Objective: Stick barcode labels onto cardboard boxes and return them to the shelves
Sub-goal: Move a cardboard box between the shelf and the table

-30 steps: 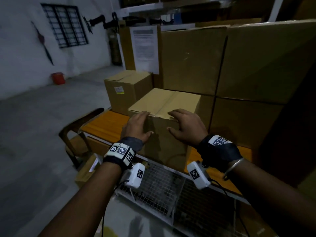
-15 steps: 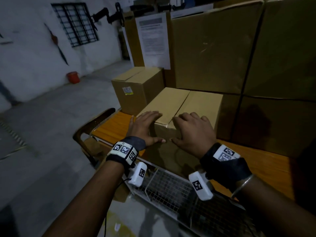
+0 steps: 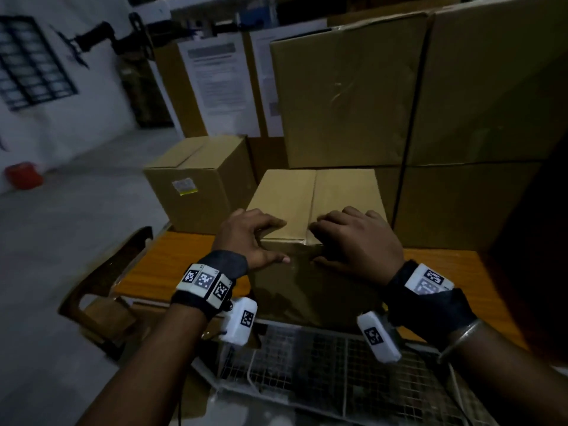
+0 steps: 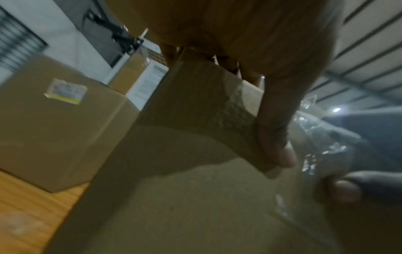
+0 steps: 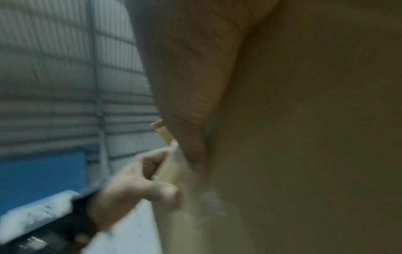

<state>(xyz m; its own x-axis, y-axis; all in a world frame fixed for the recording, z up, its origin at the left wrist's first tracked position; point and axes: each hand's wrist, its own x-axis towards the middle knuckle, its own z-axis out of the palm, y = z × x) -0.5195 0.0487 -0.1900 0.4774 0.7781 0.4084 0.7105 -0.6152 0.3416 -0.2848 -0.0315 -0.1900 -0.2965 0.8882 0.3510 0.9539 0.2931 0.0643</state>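
Note:
A plain cardboard box stands on the orange shelf board, its back against bigger boxes. My left hand grips its top front edge left of the centre seam, fingers curled on top and thumb on the front face. My right hand grips the same edge just right of the seam. In the left wrist view my thumb presses the taped front of the box. The right wrist view is filled by the box, blurred. To its left stands a second box bearing a small label.
Large cartons are stacked behind and to the right. A wire-mesh cart sits below my wrists in front of the shelf. A wooden chair stands at the left, a red bucket far left on the floor.
The box has turned from an angle to square against the cartons behind. Both hands stayed on its top front edge and moved closer to the seam.

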